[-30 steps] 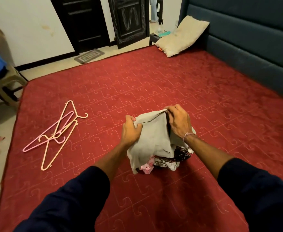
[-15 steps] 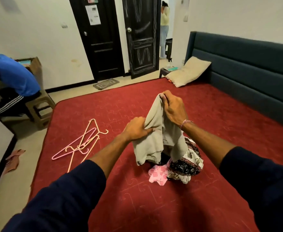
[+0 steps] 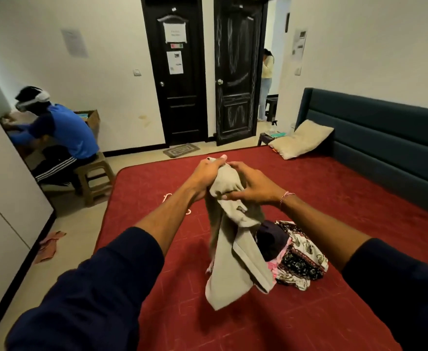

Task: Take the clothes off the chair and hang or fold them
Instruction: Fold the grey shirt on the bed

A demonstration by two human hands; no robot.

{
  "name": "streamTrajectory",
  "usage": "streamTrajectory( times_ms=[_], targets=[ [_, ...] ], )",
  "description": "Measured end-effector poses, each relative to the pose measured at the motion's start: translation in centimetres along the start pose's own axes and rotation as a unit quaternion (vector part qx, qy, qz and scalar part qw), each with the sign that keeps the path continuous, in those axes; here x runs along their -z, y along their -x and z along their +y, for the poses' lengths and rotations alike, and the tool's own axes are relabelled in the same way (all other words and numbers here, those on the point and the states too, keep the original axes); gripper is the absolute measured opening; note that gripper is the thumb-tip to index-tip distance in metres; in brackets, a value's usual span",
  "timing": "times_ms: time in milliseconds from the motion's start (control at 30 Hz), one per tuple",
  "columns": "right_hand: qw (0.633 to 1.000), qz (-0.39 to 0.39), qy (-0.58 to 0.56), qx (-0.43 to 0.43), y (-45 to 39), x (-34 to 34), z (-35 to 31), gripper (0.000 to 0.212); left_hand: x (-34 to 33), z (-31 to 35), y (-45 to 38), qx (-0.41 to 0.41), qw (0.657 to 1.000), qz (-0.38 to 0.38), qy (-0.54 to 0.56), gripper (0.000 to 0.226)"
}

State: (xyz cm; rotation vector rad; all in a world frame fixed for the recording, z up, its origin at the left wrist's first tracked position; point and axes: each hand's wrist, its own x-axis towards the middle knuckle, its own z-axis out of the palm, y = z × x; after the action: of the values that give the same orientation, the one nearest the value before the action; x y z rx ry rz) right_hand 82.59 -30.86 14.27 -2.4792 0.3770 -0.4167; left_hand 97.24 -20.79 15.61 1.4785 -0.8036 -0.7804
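Left hand (image 3: 204,177) and right hand (image 3: 252,187) both grip the top of a beige garment (image 3: 233,249), lifted above the red bed (image 3: 334,198).

The left hand's fingers are curled round the bunched top edge, thumb up; the right hand clutches the cloth just beside it, at 3 o'clock, thumb pressed across the fabric. The garment hangs down freely, its lower end over the bed. At 4 o'clock from it, a pile of clothes (image 3: 299,254) lies on the bed: dark, pink and patterned pieces. A pillow (image 3: 301,139) leans at 1 o'clock. Paper sheets (image 3: 174,48) are stuck on the left black door (image 3: 177,72); their writing is too small to read.
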Motion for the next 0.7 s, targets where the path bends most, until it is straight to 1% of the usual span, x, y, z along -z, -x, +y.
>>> streamTrajectory(
  times_ms=[67, 133, 200, 233, 300, 367, 433, 467, 500, 533, 567, 600, 633, 667, 700],
  targets=[
    [0.998, -0.004, 0.058, 0.028, -0.5, -0.1, -1.7, 0.069, 1.3, 0.7, 1.2, 0.009, 1.0, -0.022, 0.013, 0.044],
    [0.996, 0.0, 0.072, 0.045, -0.8, -0.2, -3.0, 0.056, 3.0, 1.1, 2.2, 0.008, 0.997, -0.04, 0.058, 0.057],
    [0.995, 0.041, 0.065, 0.058, -1.3, -0.2, -3.9, 0.049, 5.0, 1.2, 3.0, -0.018, 0.995, -0.028, 0.09, 0.071],
    [0.995, 0.066, 0.053, 0.052, -1.6, -0.2, -4.4, 0.044, 5.9, 1.0, 3.3, -0.033, 0.997, -0.02, 0.073, 0.074],
    [0.994, 0.105, 0.013, 0.025, -2.2, -0.3, -6.2, 0.03, 7.7, 0.4, 4.3, -0.059, 0.998, -0.025, 0.001, 0.069],
    [0.99, 0.132, -0.039, -0.006, -3.3, -0.5, -7.9, 0.024, 8.6, -0.2, 5.8, -0.072, 0.992, -0.054, -0.093, 0.063],
    [0.984, 0.146, -0.094, -0.033, -4.3, -0.8, -9.1, 0.028, 8.5, -0.9, 6.9, -0.076, 0.975, -0.081, -0.191, 0.063],
    [0.98, 0.152, -0.12, -0.038, -5.0, -1.1, -9.4, 0.031, 8.4, -1.4, 7.3, -0.087, 0.959, -0.081, -0.258, 0.068],
    [0.975, 0.158, -0.148, -0.043, -5.4, -1.3, -10.0, 0.033, 8.5, -2.1, 7.3, -0.097, 0.94, -0.068, -0.319, 0.067],
    [0.969, 0.169, -0.174, -0.052, -5.8, -1.5, -10.7, 0.032, 8.7, -2.4, 7.3, -0.101, 0.927, -0.052, -0.357, 0.054],
    [0.961, 0.178, -0.202, -0.065, -5.8, -1.4, -11.6, 0.029, 9.0, -2.6, 7.3, -0.097, 0.925, -0.032, -0.366, 0.032],
    [0.951, 0.187, -0.232, -0.076, -5.9, -1.2, -12.1, 0.025, 9.4, -2.5, 7.4, -0.086, 0.932, -0.017, -0.35, 0.014],
    [0.943, 0.191, -0.259, -0.085, -5.8, -1.0, -12.6, 0.022, 9.8, -2.4, 7.5, -0.075, 0.945, -0.01, -0.317, 0.012],
    [0.936, 0.187, -0.287, -0.084, -5.8, -0.8, -12.8, 0.02, 10.1, -1.9, 7.8, -0.065, 0.959, -0.007, -0.277, 0.017],
    [0.933, 0.17, -0.306, -0.08, -5.6, -0.5, -13.0, 0.028, 10.2, -1.4, 8.2, -0.06, 0.969, -0.009, -0.238, 0.022]
  ],
)
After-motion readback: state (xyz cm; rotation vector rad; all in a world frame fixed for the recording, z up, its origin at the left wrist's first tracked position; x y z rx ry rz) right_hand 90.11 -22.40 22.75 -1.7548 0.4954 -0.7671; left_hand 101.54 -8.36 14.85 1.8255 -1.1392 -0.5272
